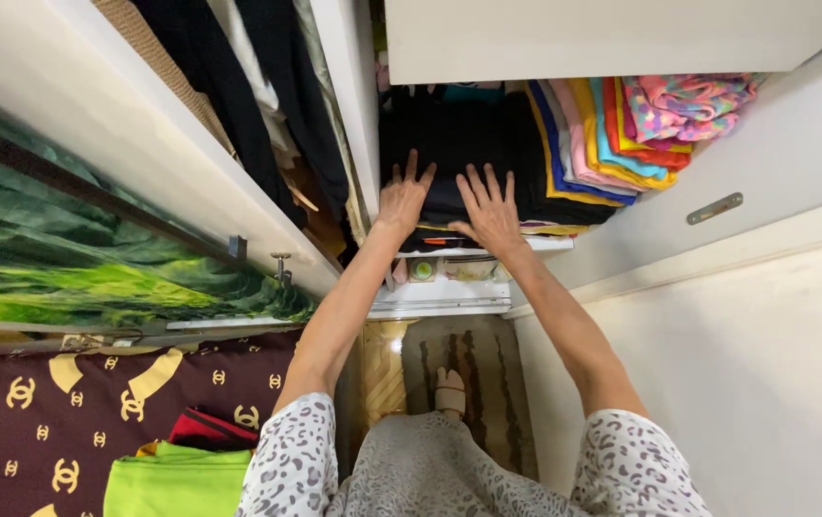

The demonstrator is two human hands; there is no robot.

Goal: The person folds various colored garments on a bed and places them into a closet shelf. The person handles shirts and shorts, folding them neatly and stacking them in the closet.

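Note:
Both my hands lie flat, fingers spread, on a stack of dark folded clothes (464, 134) on a wardrobe shelf (545, 244). My left hand (403, 196) presses the left side of the dark pile. My right hand (488, 209) rests beside it near the pile's front edge. Neither hand grips anything. To the right stands a row of brightly coloured folded fabrics (622, 129) in yellow, blue, pink and orange.
An open white wardrobe door (133, 144) stands at left, with dark hanging garments (239, 86) behind it. Another white door (765, 163) is at right. A bed with a patterned maroon cover (38, 421) holds a lime green folded cloth (177, 483). A striped mat (473, 383) lies underfoot.

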